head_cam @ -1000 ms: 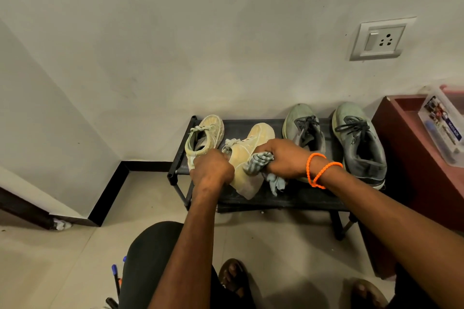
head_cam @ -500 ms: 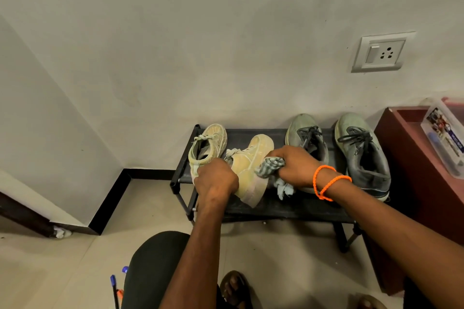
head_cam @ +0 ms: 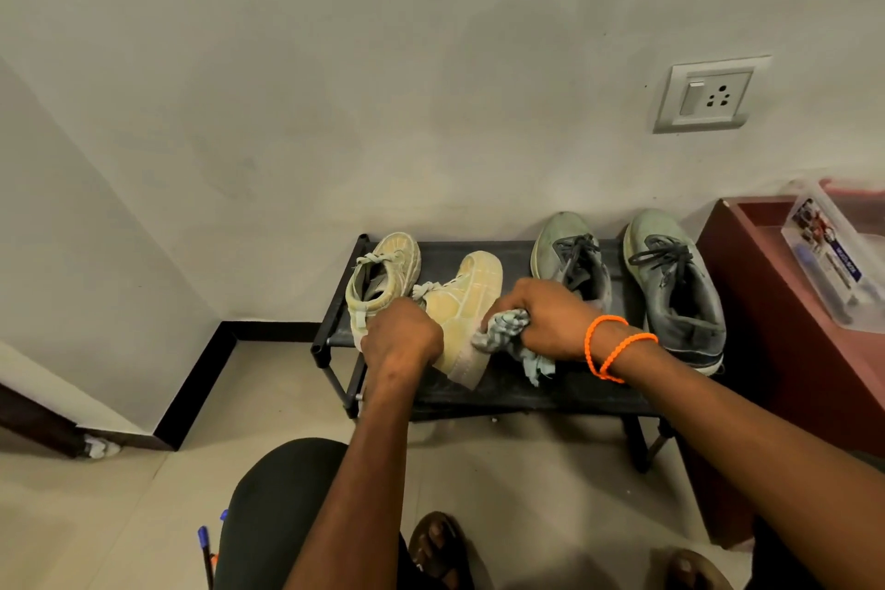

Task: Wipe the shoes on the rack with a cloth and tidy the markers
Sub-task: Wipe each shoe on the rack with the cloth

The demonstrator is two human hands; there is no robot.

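Head view: wiping step, mid-frame. Left hand (head_cam: 400, 338) curls round the heel of the tan shoe (head_cam: 467, 307), tipped up on the rack (head_cam: 550, 390). Right hand (head_cam: 550, 319) bunches the cloth (head_cam: 505, 331) tight vs the shoe's side, just right of it. Next, prob: turn shoe, wipe the rest, then the grey pair (head_cam: 670, 283) at right. Markers (head_cam: 206, 551) lie bottom left, well apart from both hands.

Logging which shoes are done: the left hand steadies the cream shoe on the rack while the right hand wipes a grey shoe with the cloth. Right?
Not quite. In the head view the right hand presses the cloth against the cream shoe that the left hand steadies; the grey shoes sit untouched.
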